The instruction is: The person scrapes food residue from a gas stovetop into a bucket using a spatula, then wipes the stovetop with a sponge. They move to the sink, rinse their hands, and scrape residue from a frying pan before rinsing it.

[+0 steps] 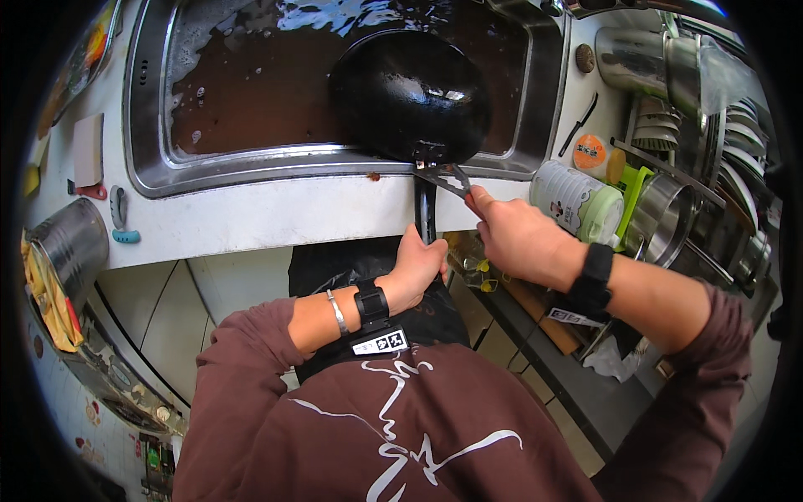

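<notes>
A black wok is tilted over the front rim of a stainless steel sink, with what looks like its rounded underside facing me. Its dark handle points towards my body, and my left hand is wrapped around the handle's lower end. In my right hand is a flat metal scraper-like tool. The tool's blade lies at the joint between handle and wok; whether it presses there is hard to tell. Murky brown water with some foam stands in the sink.
Right of the sink lie a knife, a green-white canister, a steel pot and racked dishes. At left are a sponge-like block, a grey-blue peeler-like tool and a metal can.
</notes>
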{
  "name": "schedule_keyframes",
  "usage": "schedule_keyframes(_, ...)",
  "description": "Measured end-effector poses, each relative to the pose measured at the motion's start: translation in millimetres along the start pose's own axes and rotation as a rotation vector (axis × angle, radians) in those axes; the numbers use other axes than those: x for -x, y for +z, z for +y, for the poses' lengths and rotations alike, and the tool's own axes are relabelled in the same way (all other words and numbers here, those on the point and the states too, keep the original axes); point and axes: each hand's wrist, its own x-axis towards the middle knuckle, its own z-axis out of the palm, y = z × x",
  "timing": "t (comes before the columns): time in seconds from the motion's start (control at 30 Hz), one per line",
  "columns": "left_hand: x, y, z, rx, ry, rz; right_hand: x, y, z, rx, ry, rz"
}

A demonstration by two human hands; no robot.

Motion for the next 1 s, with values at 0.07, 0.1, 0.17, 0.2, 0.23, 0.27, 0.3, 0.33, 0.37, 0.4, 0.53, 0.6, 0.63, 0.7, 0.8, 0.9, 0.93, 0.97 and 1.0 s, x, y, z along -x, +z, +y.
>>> schedule_keyframes(0.07,-2.5,2.7,-1.8,0.003,-0.008,-0.005,0.2,16.6,0.8,-0.107,0.031,0.019)
schedule_keyframes(0.1,-4.7,3.1,-1.8,0.007,-0.014,-0.017,1.1,20.2,1.9,-0.201,-0.042,0.076)
schedule_keyframes(0.17,-6.5,2.1,-2.2,0.011,0.006,-0.033,0.9,17.2,4.4,-0.223,0.004,0.085)
schedule_keyframes(0.2,-6.1,1.5,-2.8,0.003,-0.016,-0.022,1.6,11.8,6.1,-0.235,0.013,0.041)
schedule_keyframes(0.23,-5.8,0.8,-3.1,0.014,-0.003,-0.039,3.8,3.1,9.6,-0.230,0.066,-0.001)
schedule_keyframes(0.27,-5.6,0.3,-3.3,0.016,0.001,-0.039,6.2,-3.5,11.3,-0.170,0.066,0.002)
schedule_keyframes(0.3,-5.3,-0.1,-3.5,0.016,0.000,-0.039,9.6,-14.4,16.1,-0.229,0.159,-0.078)
schedule_keyframes(0.33,-4.9,-0.4,-3.6,0.013,0.005,-0.036,6.6,-22.6,17.1,-0.242,0.198,-0.144)
schedule_keyframes(0.37,-4.6,-0.5,-3.7,0.009,0.008,-0.033,3.5,-30.1,18.1,-0.238,0.278,-0.224)
schedule_keyframes(0.4,-4.5,-0.7,-3.6,0.005,0.011,-0.032,2.6,-36.5,19.5,-0.275,0.281,-0.258)
schedule_keyframes(0.53,-5.5,0.1,-4.7,0.021,0.014,-0.035,-4.0,-35.3,20.0,-0.167,0.242,-0.209)
schedule_keyframes(0.6,-7.0,2.0,-5.8,0.025,0.012,-0.020,-2.7,-21.5,20.9,-0.174,0.140,-0.112)
schedule_keyframes(0.63,-7.5,3.6,-7.0,0.025,0.013,-0.012,-0.5,-12.9,22.3,-0.167,0.137,-0.077)
schedule_keyframes(0.7,-10.0,7.8,-8.4,0.015,0.007,0.008,3.6,5.7,25.7,-0.156,0.121,0.006)
schedule_keyframes(0.8,-13.6,11.8,-9.7,0.016,0.009,0.027,0.4,31.5,25.0,-0.206,0.097,0.123)
schedule_keyframes(0.9,-15.9,9.7,-8.6,-0.010,0.010,0.024,-3.4,42.5,23.0,-0.215,0.090,0.164)
schedule_keyframes(0.93,-15.7,7.7,-8.2,-0.007,0.028,0.029,-3.3,41.3,23.5,-0.235,0.074,0.166)
schedule_keyframes(0.97,-16.3,5.6,-7.3,-0.005,0.030,0.009,-4.4,39.1,23.4,-0.233,0.071,0.182)
schedule_keyframes(1.0,-16.0,2.8,-7.1,0.000,0.027,-0.008,-3.5,34.6,25.1,-0.258,0.033,0.196)
